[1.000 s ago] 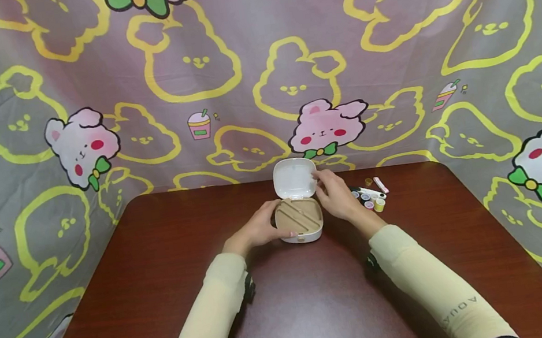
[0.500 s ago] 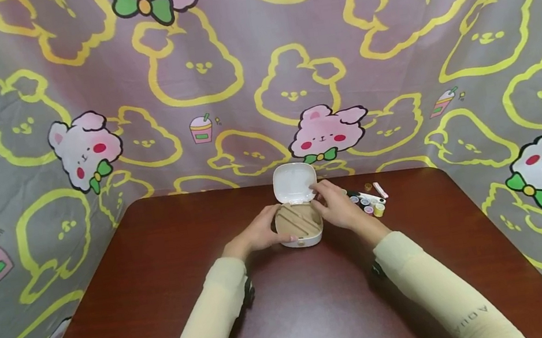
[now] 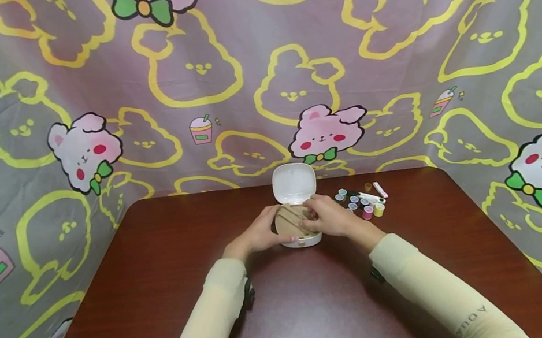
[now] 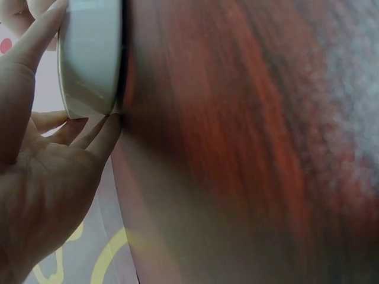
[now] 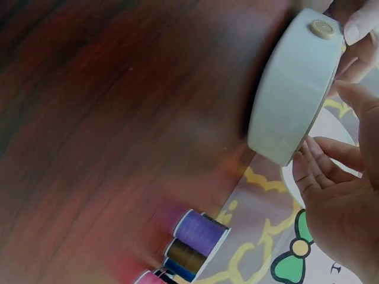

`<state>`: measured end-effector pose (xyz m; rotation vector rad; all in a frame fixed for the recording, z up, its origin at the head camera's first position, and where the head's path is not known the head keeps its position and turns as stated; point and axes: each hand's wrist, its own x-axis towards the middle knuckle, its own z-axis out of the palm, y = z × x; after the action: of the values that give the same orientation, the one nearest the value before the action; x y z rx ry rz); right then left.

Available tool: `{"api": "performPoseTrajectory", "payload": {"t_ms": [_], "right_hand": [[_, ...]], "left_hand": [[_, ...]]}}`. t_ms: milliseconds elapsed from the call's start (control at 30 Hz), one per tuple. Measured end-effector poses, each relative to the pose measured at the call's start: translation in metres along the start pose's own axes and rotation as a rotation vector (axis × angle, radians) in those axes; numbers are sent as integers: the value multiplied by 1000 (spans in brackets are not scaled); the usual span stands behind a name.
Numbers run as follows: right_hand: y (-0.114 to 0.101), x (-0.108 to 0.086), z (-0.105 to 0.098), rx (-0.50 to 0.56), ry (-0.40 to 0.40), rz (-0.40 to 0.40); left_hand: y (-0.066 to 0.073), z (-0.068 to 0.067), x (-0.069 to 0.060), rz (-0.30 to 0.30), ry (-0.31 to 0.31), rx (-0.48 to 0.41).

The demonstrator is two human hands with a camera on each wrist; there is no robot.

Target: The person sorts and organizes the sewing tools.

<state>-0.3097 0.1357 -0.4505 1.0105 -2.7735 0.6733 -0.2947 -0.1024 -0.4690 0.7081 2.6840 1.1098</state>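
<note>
A white box (image 3: 308, 241) with rounded corners stands on the table with its lid (image 3: 294, 182) raised at the back. Inside it lies a tan tray (image 3: 289, 223) with slanted ridges. My left hand (image 3: 258, 233) grips the box's left side, its thumb at the front edge and its fingers along the side wall. Over the right part of the tray is my right hand (image 3: 333, 216), thumb and fingers spread apart. In the right wrist view its fingertips (image 5: 305, 168) touch the rim of the box; whether they pinch the tray is hidden.
Several thread spools (image 3: 367, 213) stand right of the box, among them a purple spool (image 5: 201, 232). Behind them lie a white-and-black slim item (image 3: 370, 197), a small brown round item (image 3: 368, 186) and a pink-and-white stick (image 3: 381, 190). A patterned curtain (image 3: 216, 83) hangs behind the table (image 3: 173, 289).
My right hand has moved from the lid's right edge down and toward me, onto the tray's right side. More spools now show behind it. The left hand keeps its hold on the box.
</note>
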Motion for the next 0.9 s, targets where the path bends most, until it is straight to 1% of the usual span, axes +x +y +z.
{"api": "performPoseTrajectory", "payload": {"t_ms": [133, 433, 600, 700, 800, 900], "right_hand": [[-1, 2, 1, -17, -17, 4], [-9, 6, 1, -11, -53, -8], [-10, 9, 5, -37, -69, -10], [-9, 12, 6, -52, -66, -17], [-9, 15, 7, -68, -64, -7], [-10, 16, 8, -75, -73, 10]], "left_hand": [[-1, 1, 0, 2, 3, -5], [-1, 1, -1, -3, 2, 0], [-1, 1, 0, -6, -4, -11], [-1, 1, 0, -7, -5, -16], [-1, 0, 0, -4, 1, -20], [0, 0, 1, -10, -8, -26]]}}
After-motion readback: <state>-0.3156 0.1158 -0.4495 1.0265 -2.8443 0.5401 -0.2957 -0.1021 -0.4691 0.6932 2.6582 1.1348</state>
